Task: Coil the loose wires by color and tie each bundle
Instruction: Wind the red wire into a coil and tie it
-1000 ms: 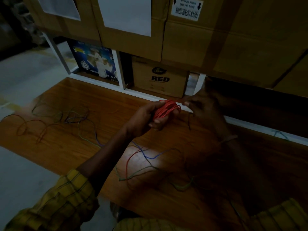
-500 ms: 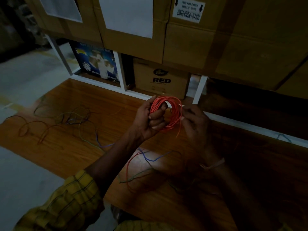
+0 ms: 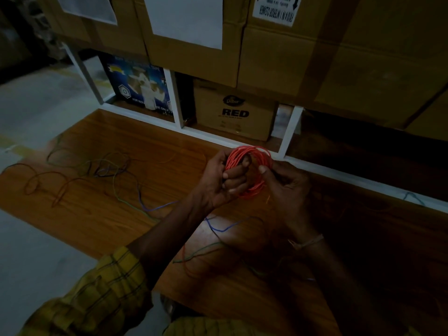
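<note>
Red wire coil (image 3: 254, 174) held up – loose wires (image 3: 116, 180) strewn on board.

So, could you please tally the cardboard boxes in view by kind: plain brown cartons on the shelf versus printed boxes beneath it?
Plain brown cartons on the shelf: 4, from the left-edge carton through the second and third to the large right carton.
Printed boxes beneath: 2, the blue box and the RED box.
Total: 6
</note>
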{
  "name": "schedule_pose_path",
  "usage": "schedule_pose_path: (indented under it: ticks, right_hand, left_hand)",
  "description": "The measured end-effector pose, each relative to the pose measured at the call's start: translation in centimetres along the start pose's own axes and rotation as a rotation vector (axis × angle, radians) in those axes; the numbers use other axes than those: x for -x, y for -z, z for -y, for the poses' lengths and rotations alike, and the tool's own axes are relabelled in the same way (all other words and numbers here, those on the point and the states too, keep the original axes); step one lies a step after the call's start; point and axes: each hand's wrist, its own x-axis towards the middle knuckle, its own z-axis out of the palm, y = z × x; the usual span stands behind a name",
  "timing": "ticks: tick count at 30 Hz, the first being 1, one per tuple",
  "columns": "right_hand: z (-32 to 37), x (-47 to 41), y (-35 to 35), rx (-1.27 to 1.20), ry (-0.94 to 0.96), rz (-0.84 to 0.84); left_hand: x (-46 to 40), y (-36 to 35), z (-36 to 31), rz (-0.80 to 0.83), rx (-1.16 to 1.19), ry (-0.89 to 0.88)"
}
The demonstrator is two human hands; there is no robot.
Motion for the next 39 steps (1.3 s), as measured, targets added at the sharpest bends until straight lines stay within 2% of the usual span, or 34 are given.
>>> schedule_pose_path:
  ticks: [5,9,15,20,26,29,33,35,39]
  right_hand:
    - [-2.2,3.2,-0.3,-0.056,-0.173,-0.032]
    - [-5.0,4.8,-0.4,-0.038,-0.294,-0.058]
    - [-6.4,4.0,-0.7,-0.070,-0.430,-0.117]
    - [-6.7,3.4,-0.8,-0.064,-0.379,-0.126]
    - [-7.5,3.1,-0.5,-0.058,-0.383,-0.097]
    - [-7.9,3.2,0.0,-0.048,-0.390,-0.029]
    - [-8.6,2.8,1.2,0.015,-0.452,0.075]
    - [-9.2,2.3,2.4,0.073,-0.479,0.065]
    - [-12.3,-0.4,5.9,0.180,-0.595,-0.071]
  left_hand:
    - [0.4,1.4,2.4,-0.304,-0.033,0.077]
    - [0.1,2.0,4.5,-0.502,-0.070,0.045]
    - [-0.7,1.9,5.0,-0.523,-0.456,-0.098]
    - [-1.5,1.6,5.2,-0.553,-0.535,-0.190]
    - [-2.7,2.4,5.1,-0.588,-0.567,-0.171]
    - [-3.1,2.6,5.0,-0.619,-0.557,-0.131]
    - [-3.3,3.4,4.6,-0.684,-0.676,-0.097]
    - [-3.3,4.1,4.5,-0.677,-0.748,-0.090]
    - [-3.4,4.5,4.1,-0.655,-0.812,-0.096]
